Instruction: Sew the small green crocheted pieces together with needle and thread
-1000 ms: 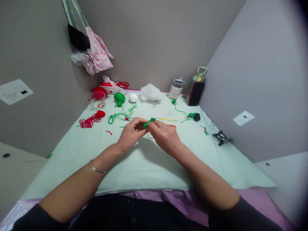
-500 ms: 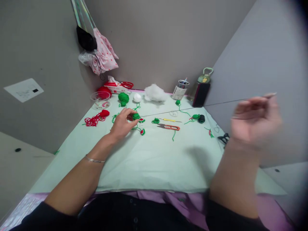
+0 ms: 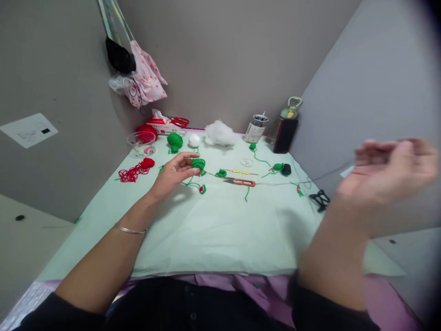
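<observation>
A small green crocheted piece is pinched between the thumb and fingers of my left hand, just above the table. From it a dark thread runs rightward past the thread snips and up to my right hand. That hand is raised at the far right, blurred, its fingers curled closed on the thread's end; whether a needle is there I cannot make out. Below the green piece lies a small red, white and green crocheted piece. A yellow-handled crochet hook lies behind the snips.
Along the back stand a tissue box, white stuffing, a pen holder and a bottle behind a black phone. Red yarn and a clear bowl are left. Black scissors lie right.
My right hand has moved farther right. The thread, straight and taut before, now sags down toward the table. My left hand keeps its hold, with the green piece turned a little.
</observation>
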Demonstrator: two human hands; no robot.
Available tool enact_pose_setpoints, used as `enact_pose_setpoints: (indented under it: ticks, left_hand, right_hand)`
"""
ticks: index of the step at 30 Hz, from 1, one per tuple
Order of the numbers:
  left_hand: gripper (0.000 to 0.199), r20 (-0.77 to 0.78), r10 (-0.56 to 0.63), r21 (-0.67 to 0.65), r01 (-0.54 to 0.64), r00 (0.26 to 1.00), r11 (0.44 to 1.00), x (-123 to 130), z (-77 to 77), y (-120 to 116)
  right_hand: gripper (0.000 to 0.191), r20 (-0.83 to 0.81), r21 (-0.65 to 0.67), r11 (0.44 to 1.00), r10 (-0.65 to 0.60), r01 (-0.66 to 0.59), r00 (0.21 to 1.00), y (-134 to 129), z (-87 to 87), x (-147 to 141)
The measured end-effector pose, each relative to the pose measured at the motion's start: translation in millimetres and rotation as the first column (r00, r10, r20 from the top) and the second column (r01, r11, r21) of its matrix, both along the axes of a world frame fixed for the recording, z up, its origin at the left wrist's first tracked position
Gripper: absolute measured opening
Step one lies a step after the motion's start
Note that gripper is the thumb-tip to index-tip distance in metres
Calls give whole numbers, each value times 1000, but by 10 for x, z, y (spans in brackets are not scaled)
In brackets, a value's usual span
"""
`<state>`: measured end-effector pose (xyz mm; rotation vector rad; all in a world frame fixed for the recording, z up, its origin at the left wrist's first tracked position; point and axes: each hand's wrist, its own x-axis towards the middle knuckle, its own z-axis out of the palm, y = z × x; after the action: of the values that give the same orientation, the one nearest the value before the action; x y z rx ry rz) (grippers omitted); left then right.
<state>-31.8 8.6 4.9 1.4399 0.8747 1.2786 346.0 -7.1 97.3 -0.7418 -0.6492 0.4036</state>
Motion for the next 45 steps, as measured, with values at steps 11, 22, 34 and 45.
enact_pose_setpoints:
  ticks: [11, 22, 34, 45]
  left_hand:
    - [31, -70, 107, 192, -92, 992, 977, 264, -16, -194]
    - [29, -185, 110, 198, -73, 976, 977, 334, -132, -173]
    - [35, 30, -12, 17, 11, 999, 1000, 280, 4, -175]
    - [34, -42, -61, 81, 64, 997, 995, 276, -47, -184]
  right_hand:
    - [29, 124, -582, 300, 951, -756, 283, -117, -717, -1463]
    - [17, 447, -571, 418, 880, -707, 160, -320, -677, -1552]
    - [9, 794, -259, 925, 367, -278, 484, -81, -512, -1188]
    - [13, 958, -194, 948, 239, -252, 159, -181, -652, -1345]
